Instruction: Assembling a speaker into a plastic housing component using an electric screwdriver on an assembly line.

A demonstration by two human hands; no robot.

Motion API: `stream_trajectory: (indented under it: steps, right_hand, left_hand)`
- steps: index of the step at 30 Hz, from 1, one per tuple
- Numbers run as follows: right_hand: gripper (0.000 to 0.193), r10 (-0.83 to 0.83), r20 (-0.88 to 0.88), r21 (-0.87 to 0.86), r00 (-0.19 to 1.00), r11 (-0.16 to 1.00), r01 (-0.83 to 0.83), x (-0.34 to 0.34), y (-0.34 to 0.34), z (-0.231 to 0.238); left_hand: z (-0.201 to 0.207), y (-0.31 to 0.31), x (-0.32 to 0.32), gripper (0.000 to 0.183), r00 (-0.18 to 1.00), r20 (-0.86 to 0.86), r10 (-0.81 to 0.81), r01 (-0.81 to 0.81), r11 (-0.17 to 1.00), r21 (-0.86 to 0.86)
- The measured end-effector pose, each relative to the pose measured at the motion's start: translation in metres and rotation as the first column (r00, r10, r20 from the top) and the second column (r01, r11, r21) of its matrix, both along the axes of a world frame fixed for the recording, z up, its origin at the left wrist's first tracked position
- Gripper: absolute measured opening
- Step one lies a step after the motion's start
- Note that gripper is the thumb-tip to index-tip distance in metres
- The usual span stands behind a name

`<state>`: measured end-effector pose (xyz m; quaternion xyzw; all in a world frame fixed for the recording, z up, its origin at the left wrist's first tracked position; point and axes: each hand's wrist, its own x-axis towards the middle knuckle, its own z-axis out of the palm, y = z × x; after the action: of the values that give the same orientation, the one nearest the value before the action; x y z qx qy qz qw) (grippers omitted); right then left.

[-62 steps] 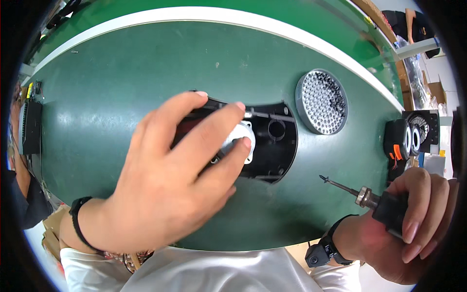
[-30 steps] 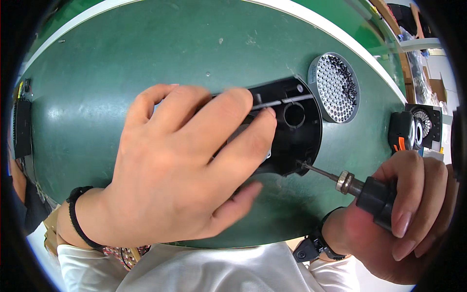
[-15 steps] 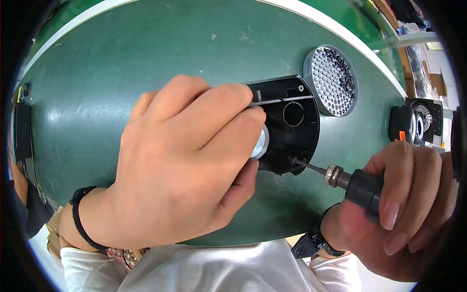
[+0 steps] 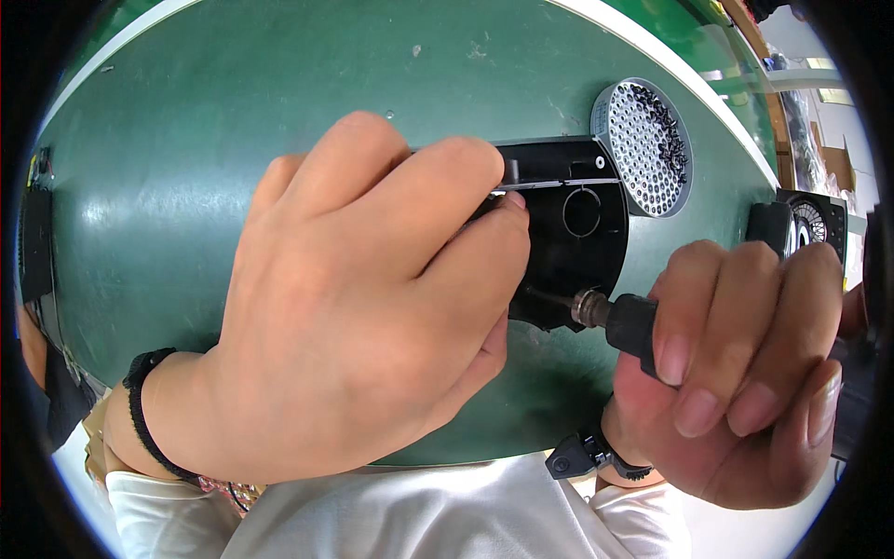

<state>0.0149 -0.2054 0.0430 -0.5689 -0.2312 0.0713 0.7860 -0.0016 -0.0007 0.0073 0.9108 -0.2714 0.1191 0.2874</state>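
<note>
My left hand (image 4: 372, 289) is closed on a curved black plastic housing (image 4: 596, 247), and its fingers cover the left part of it. A ring outline and a small pale hole show on the housing's inner face. In my right hand (image 4: 736, 373) is a black screwdriver (image 4: 633, 326) with a metal collar, the fingers wrapped round its body. Its thin bit points left into the lower part of the housing; the tip is too dark to make out. Beside the housing's upper right corner stands a round grey screw tray (image 4: 610, 107) with many holes and black screws along its right side.
Under everything lies a green work table (image 4: 233, 84) with a white edge. A black device with a round fan grille (image 4: 815, 219) stands at the far right. At the left edge is a dark box-shaped object (image 4: 37, 242).
My right hand has moved left and slightly up with the screwdriver, bringing its collar close to the housing. The left hand and housing have shifted a little right, hiding the silvery disc.
</note>
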Motion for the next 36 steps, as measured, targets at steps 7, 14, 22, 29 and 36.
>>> stream_trajectory:
  steps: [7,14,22,29,36]
  right_hand:
    - [0.029,-0.114,0.134,0.06,0.984,0.992,0.107,-0.005,0.015,-0.025]
    - [0.031,-0.028,0.039,-0.166,0.999,0.985,0.034,-0.004,0.01,-0.009]
    - [0.013,0.047,0.031,-0.258,0.998,0.965,-0.037,-0.004,0.009,-0.008]
    - [0.013,-0.047,0.259,-0.203,0.965,0.974,0.102,-0.005,0.022,-0.029]
    - [0.022,-0.116,0.356,-0.027,0.927,0.991,0.134,0.003,0.025,-0.035]
  left_hand:
    - [0.002,-0.001,0.0,0.055,1.0,-0.02,0.008,-0.008,1.0,0.02]
    - [0.002,-0.004,-0.002,0.057,1.0,-0.012,0.021,-0.02,1.0,0.017]
    - [-0.015,-0.003,-0.011,0.058,0.994,0.032,0.101,-0.103,0.993,0.052]
    - [0.004,-0.011,-0.008,0.056,0.996,0.017,0.082,-0.084,0.994,0.077]
    - [-0.018,-0.002,-0.01,0.056,0.991,0.094,0.094,-0.097,0.995,0.023]
